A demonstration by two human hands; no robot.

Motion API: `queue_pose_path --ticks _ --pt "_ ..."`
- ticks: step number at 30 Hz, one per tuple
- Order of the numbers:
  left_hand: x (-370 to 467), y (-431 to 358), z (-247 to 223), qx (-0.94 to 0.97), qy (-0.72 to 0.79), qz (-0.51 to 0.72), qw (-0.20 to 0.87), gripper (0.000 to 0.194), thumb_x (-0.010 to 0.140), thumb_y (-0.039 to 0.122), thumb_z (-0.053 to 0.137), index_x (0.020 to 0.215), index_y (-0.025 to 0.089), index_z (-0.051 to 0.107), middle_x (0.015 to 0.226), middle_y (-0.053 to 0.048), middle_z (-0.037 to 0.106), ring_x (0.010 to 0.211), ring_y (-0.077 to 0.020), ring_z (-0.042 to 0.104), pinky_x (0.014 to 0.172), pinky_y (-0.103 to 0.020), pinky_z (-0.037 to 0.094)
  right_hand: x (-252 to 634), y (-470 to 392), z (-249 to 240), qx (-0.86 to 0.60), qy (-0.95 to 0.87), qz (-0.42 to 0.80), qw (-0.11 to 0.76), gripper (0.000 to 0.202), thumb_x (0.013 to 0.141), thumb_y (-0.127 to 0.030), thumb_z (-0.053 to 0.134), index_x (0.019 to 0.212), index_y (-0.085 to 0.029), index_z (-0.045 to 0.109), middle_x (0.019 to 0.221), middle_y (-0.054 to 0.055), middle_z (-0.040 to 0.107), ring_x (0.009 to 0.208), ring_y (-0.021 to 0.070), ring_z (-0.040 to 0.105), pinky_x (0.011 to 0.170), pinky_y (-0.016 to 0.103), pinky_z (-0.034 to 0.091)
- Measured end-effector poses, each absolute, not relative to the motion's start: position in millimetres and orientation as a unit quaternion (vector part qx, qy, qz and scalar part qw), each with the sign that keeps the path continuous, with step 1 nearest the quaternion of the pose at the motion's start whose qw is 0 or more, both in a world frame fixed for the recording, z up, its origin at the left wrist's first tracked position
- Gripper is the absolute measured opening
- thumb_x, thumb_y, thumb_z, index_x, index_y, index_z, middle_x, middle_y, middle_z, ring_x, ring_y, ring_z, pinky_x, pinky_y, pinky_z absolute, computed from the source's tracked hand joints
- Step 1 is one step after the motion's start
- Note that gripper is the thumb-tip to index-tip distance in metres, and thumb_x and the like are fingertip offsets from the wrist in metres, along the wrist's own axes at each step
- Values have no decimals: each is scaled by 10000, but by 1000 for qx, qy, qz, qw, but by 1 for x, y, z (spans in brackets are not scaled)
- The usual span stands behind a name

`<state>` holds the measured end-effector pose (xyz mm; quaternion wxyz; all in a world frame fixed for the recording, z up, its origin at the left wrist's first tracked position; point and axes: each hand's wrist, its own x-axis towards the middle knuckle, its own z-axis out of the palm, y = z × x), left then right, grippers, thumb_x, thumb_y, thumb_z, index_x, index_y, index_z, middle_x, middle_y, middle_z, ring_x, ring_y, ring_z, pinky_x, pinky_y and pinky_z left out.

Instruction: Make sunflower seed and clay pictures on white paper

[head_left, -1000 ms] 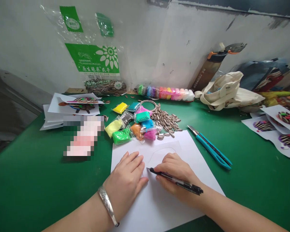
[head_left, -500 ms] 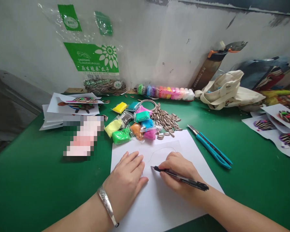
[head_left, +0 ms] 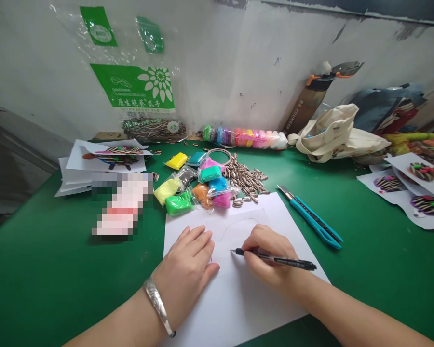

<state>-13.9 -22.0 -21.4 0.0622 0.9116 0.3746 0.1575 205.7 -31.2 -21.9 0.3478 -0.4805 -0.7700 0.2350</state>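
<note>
White paper point(head_left: 238, 308) lies on the green table, with a thin curved line drawn near its top. My left hand point(head_left: 190, 262) rests flat on the left part of the sheet, fingers stretched out, a silver bracelet point(head_left: 158, 306) on its wrist. A black pen point(head_left: 275, 259) is pinched in my right hand point(head_left: 269, 248), its tip at the paper below the curve. Whether the tip touches the sheet I cannot tell. Beyond the paper's top edge are small bags of coloured clay point(head_left: 179, 203) and a heap of sunflower seeds point(head_left: 244, 177).
A blue utility knife point(head_left: 313, 219) lies right of the paper, blade out. Decorated paper sheets are stacked at left point(head_left: 74, 159) and right point(head_left: 401, 202). Along the wall are a seed bag point(head_left: 154, 127), a clay pack point(head_left: 253, 138), a bottle point(head_left: 307, 103) and a cloth bag point(head_left: 332, 135).
The pen tip has shifted slightly right across the paper, and the pen lies at a flatter angle. My left hand stays on the sheet. The whole view has shifted a little.
</note>
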Motion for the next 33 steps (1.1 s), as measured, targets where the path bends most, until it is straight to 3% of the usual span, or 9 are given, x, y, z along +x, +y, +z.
queue_pose_path --ticks 11,14,17,20,25,29,33 --pt "-16 -21 -23 913 370 162 49 257 853 217 564 1060 106 669 1159 -121 663 1137 -323 568 964 -545 474 213 -28 -16 -533 -704 305 358 126 751 -125 514 680 -193 594 651 3 580 606 136 525 538 245 400" --pt "-16 -21 -23 916 364 163 37 254 867 216 535 1049 104 672 1147 -122 669 1124 -321 579 956 -543 483 224 -22 -14 -573 -618 340 417 99 824 -236 554 842 -198 643 731 11 631 649 144 575 567 248 453" --pt "-16 -20 -23 920 357 164 18 262 880 219 502 1044 105 673 1139 -123 672 1115 -320 586 936 -544 498 233 -16 -19 -587 -556 346 476 265 877 -339 547 1087 -196 623 792 32 667 721 170 625 642 286 508" --pt "-17 -18 -22 925 349 153 -4 273 888 216 472 1044 107 669 1137 -125 672 1114 -314 588 922 -531 513 238 -11 -27 -577 -567 337 482 330 903 -364 519 1181 -199 588 873 52 683 727 175 641 686 324 529" --pt "-20 -14 -22 931 335 142 -27 284 891 211 451 1070 128 655 1132 -110 677 1093 -295 605 891 -498 542 247 -2 -33 -568 -667 216 431 264 898 -240 499 1138 -210 607 1047 73 664 928 202 632 835 352 501" --pt "-22 -11 -23 932 326 150 -46 277 888 236 469 1066 136 655 1116 -105 686 1059 -290 626 877 -494 550 263 5 -33 -547 -739 139 368 441 798 -64 440 1202 -192 562 1065 98 645 992 225 596 873 389 475" --pt "-24 -9 -24 932 322 158 -48 279 893 266 475 1065 140 655 1101 -105 691 1050 -287 630 869 -492 554 274 7 -31 -577 -762 90 280 574 689 0 444 1229 -162 548 1104 132 615 1024 258 550 855 404 461"
